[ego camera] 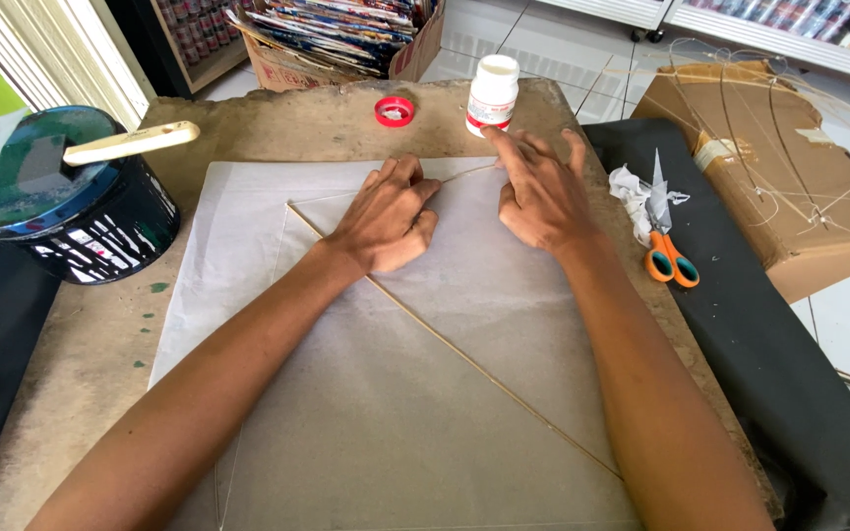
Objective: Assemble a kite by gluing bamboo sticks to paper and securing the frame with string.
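Head view: both hands lie on a grey paper sheet [425, 393] spread over a rough, worn brown board [277, 128]. The paper is thin and matte, with a folded upper edge. A thin pale stick [464, 354], straight and slender like a bamboo splint, lies on the paper; its long axis runs from 10 o'clock to 4 o'clock, the upper end near the fold, the lower end near the right forearm. A second thin stick [464, 172] runs short between the two hands at 12 o'clock.

Left hand [386, 221]: fingers curled loosely, knuckles up, pressing on the paper over the long stick; it grasps nothing. Right hand [538, 192]: fingers extended and spread flat, fingertips pressing the paper edge, just below a white plastic bottle [492, 93].

A red round cap [394, 111] lies at 11 o'clock from the bottle. At 9 o'clock stands a dark round can [81, 211] with a pale flat spatula [130, 143] across its lid. At 3 o'clock, orange-handled scissors [666, 246] rest on black cloth [740, 324], beside crumpled white paper [632, 192]. A brown cardboard box [779, 167] sits further right.
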